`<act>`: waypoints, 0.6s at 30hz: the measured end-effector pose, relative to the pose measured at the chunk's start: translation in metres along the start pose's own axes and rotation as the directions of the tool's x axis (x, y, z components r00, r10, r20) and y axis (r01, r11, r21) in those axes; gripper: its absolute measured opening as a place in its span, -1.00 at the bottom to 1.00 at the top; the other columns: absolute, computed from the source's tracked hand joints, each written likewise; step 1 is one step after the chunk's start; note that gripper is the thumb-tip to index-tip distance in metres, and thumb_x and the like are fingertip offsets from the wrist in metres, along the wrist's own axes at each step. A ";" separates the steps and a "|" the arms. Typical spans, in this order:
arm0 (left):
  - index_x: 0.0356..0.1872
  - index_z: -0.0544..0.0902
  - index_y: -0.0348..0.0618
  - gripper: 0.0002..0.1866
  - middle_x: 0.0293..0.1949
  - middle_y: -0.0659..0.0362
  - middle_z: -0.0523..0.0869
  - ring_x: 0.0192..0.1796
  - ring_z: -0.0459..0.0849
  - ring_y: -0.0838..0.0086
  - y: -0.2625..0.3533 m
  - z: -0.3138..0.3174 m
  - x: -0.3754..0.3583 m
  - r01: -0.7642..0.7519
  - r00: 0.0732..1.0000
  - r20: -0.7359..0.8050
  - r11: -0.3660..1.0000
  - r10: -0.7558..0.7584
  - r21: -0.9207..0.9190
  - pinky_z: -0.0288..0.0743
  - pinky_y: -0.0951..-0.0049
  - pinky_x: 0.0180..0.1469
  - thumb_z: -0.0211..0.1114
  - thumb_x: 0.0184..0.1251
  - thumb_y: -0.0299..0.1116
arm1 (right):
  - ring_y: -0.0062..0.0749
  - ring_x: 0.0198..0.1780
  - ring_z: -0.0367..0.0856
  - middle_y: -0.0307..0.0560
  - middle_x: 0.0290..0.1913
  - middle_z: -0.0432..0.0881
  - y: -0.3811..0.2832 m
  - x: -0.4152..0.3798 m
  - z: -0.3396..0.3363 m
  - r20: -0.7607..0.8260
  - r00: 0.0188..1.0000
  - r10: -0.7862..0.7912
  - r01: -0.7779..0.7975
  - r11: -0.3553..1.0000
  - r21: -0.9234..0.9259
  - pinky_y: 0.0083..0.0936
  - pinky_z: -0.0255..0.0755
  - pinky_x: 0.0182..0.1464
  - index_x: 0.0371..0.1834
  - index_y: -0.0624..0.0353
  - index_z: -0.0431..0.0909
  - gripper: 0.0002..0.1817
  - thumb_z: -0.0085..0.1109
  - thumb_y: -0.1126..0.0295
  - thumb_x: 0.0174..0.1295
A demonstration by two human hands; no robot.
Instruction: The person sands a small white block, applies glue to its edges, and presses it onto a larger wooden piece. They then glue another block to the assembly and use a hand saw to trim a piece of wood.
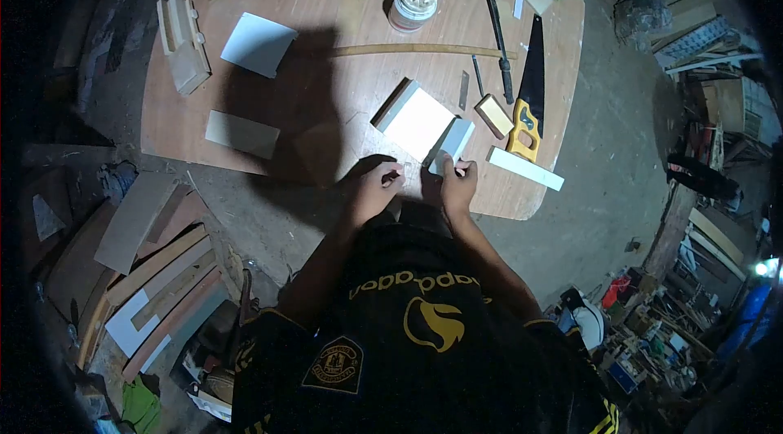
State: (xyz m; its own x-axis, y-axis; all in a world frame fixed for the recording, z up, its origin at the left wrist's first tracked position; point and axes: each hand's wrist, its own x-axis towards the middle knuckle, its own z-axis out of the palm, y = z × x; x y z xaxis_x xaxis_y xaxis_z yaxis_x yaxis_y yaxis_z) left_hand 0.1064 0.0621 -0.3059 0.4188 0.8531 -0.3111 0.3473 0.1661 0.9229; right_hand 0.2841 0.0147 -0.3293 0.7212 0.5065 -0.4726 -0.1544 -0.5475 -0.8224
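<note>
On the near side of the table, a bright white board (418, 126) lies with a raised strip along its upper-left edge. A small pale panel (458, 137) stands at its right side, casting a dark shadow. My right hand (460, 181) pinches the near corner of that panel between thumb and fingers. By the table's front edge, my left hand (377, 192) is closed with its fingertips together, left of the panel and apart from it. Whatever it may hold is too small to make out.
A handsaw (528, 108), a wooden block (493, 116), a chisel-like tool (498, 42) and a white strip (526, 168) lie at right. Beyond the board are a wooden stick (408, 49) and a glue jar (412, 10). A wooden plane-like tool (183, 46) lies left.
</note>
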 end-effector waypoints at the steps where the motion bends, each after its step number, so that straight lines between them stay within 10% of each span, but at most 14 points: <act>1: 0.00 0.59 -0.27 -0.67 -0.21 0.02 0.71 -0.17 0.71 0.39 -0.012 0.013 0.003 0.089 0.996 0.029 0.992 -0.087 -0.094 0.57 0.44 -0.08 0.34 0.27 -0.34 | -0.58 -0.59 0.39 -0.14 -0.46 0.51 0.006 0.002 0.003 -0.039 0.995 -0.094 0.093 0.995 -0.025 -0.60 0.30 -0.57 -0.37 0.19 0.35 -0.66 0.36 0.27 0.19; 4: 0.05 0.55 -0.26 -0.60 -0.19 0.00 0.72 -0.14 0.72 0.37 -0.032 0.039 0.011 0.230 0.972 0.086 0.958 -0.218 -0.173 0.58 0.42 -0.05 0.38 0.23 -0.32 | -0.60 -0.52 0.40 -0.14 -0.45 0.51 0.013 0.004 0.006 -0.049 0.961 -0.271 0.247 0.926 -0.285 -0.61 0.32 -0.49 -0.38 0.20 0.35 -0.65 0.38 0.28 0.18; 12: 0.10 0.48 -0.25 -0.50 -0.16 -0.02 0.71 -0.06 0.71 0.34 -0.036 0.060 0.011 0.227 0.974 0.050 0.928 -0.222 -0.297 0.60 0.38 -0.01 0.45 0.17 -0.33 | -0.63 -0.43 0.42 -0.21 -0.46 0.51 0.015 0.005 -0.008 0.022 0.979 -0.203 0.202 0.946 -0.252 -0.64 0.31 -0.42 -0.32 0.18 0.42 -0.66 0.30 0.15 0.25; 14: 0.09 0.48 -0.25 -0.51 -0.16 -0.02 0.70 -0.06 0.71 0.35 -0.036 0.062 0.009 0.204 0.976 -0.002 0.927 -0.216 -0.314 0.60 0.39 -0.01 0.44 0.17 -0.34 | -0.65 -0.44 0.42 -0.25 -0.42 0.51 0.020 0.021 -0.027 -0.064 0.997 0.031 -0.037 0.995 -0.098 -0.66 0.30 -0.45 -0.23 0.14 0.46 -0.72 0.16 0.14 0.35; 18: -0.02 0.57 -0.29 -0.64 -0.16 0.01 0.72 -0.07 0.72 0.40 -0.052 0.069 0.006 0.173 0.979 -0.045 0.931 -0.198 -0.321 0.60 0.41 -0.03 0.41 0.19 -0.39 | -0.54 -0.23 0.54 -0.18 -0.17 0.56 0.017 0.060 -0.052 0.054 0.997 -0.048 0.049 0.999 -0.020 -0.63 0.44 -0.17 0.00 0.25 0.47 -0.80 0.08 0.50 0.34</act>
State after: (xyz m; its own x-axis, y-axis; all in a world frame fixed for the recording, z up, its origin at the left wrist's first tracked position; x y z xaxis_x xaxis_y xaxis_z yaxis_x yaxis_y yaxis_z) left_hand 0.1487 0.0243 -0.3713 0.3033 0.8251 -0.4767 0.1267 0.4609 0.8784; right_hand 0.3597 0.0012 -0.3551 0.6906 0.5671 -0.4489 -0.1052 -0.5353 -0.8381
